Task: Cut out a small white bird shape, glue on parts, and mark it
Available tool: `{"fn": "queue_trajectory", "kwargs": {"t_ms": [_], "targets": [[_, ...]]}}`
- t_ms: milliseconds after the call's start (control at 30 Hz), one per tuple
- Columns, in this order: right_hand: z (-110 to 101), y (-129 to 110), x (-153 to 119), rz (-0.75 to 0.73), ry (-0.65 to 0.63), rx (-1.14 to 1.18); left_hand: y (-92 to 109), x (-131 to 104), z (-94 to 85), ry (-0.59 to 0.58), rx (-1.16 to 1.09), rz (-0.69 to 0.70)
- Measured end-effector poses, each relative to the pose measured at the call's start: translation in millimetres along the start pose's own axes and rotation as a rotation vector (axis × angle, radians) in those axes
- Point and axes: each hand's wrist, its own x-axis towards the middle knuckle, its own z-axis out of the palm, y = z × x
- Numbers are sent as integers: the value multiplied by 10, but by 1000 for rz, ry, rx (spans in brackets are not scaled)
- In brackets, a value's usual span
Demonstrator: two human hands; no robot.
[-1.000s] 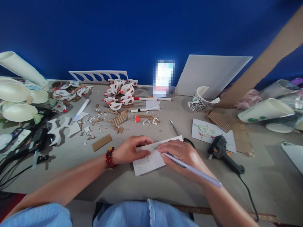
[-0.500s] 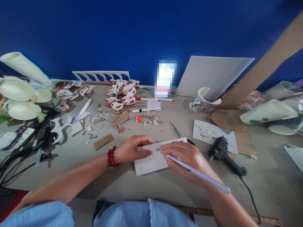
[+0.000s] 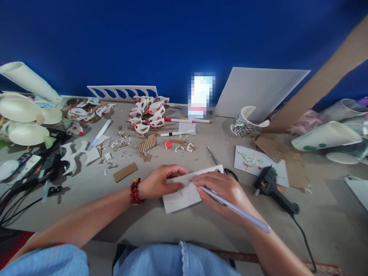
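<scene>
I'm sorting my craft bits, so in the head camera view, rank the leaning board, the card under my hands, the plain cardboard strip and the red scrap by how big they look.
1. Leaning board
2. Card, though partly covered
3. Cardboard strip
4. Red scrap

Wall (image 3: 115,42) is deep blue; tabletop (image 3: 161,226) grey. Pen (image 3: 238,212) pale lilac, sheet (image 3: 172,203) white w/ thin dk lines. Bracelet (image 3: 135,191) dk red w/ a yellow bit. Bird figures (image 3: 141,128) white w/ red & brown markings. Cut cup (image 3: 240,127) has blk-&-wht crackle pattern + green. Glue gun (image 3: 268,182) blk. Sleeve (image 3: 51,258) lt blue, faintly striped.
</scene>
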Motion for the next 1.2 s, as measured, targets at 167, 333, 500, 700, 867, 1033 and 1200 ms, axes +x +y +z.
{"fn": "queue_trajectory", "kwargs": {"t_ms": [167, 333, 500, 700, 867, 1033, 1200], "targets": [[17, 30, -19, -2, -15, -19, -6, 0, 16, 13, 5, -6], [31, 49, -30, -33, 25, -62, 11, -6, 25, 29, 3, -4], [15, 7, 0, -98, 78, -126, 42, 17, 11, 43, 21, 8], [10, 47, -6, -175, 95, -179, 21, 27, 56, 89, 203, -12], [-121, 17, -64, -172, 179, -133, -17, 6, 86, 206, 80, -94], [-182, -35, -62, -116, 311, -22, -43, -1, 99, 275, -94, -127], [-65, 19, -26, -119, 287, 60, -71, -19, 133, 223, -291, -79]]}}
